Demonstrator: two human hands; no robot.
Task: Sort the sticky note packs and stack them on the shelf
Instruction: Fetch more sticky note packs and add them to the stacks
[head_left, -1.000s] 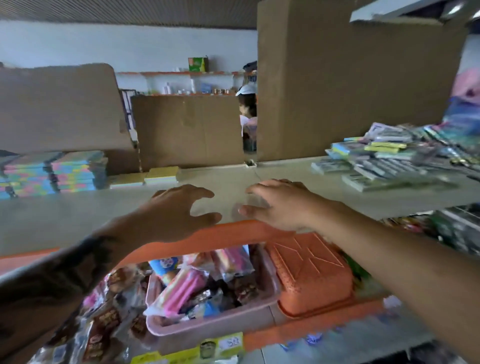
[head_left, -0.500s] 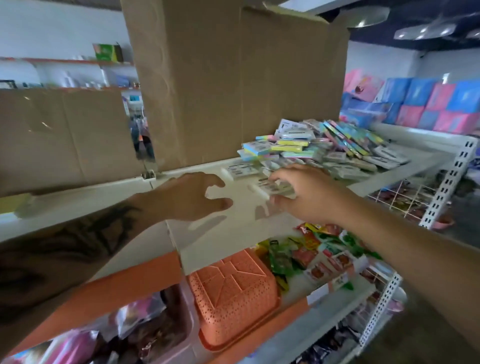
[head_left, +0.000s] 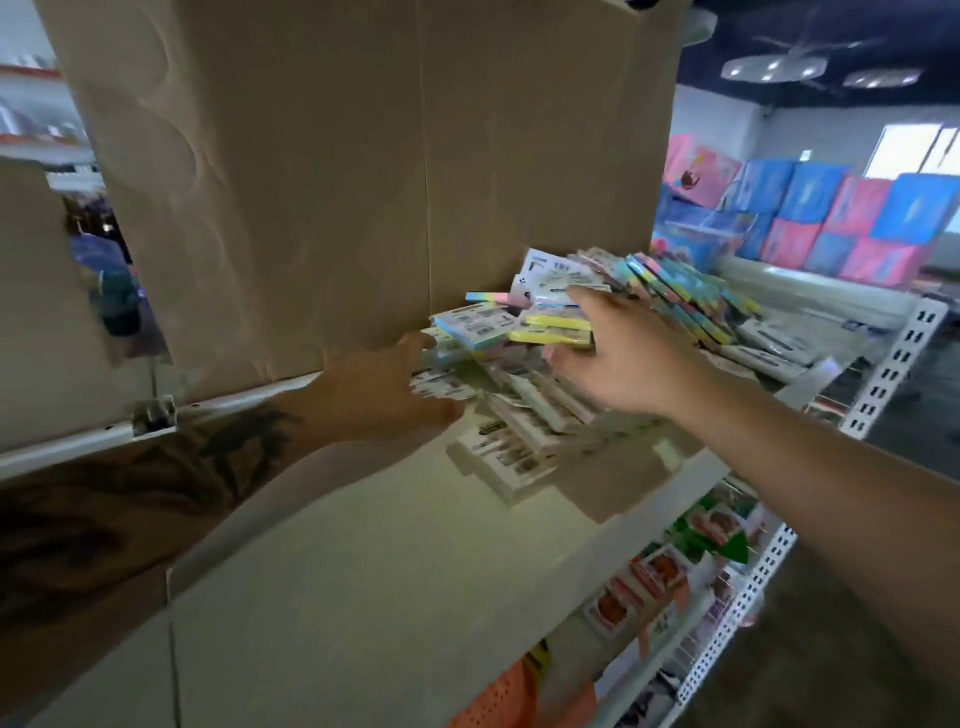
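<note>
Sticky note packs (head_left: 524, 358) lie heaped loosely beside the cardboard box (head_left: 363, 171); both hands, left hand (head_left: 384, 389) and right hand (head_left: 623, 358), reach in with spread, empty fingers, and a careless grab could topple the heap off the shelf (head_left: 363, 545).

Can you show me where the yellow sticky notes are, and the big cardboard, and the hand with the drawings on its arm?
yellow sticky note pack (head_left: 553, 330): head view, on its yellow side edge.
cardboard sheet (head_left: 363, 182): head view, on its flat brown face.
left hand (head_left: 379, 387): head view, on the back of the hand.

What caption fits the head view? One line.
Both hands, left hand and right hand, reach into a jumbled pile of sticky note packs on the shelf.
</note>
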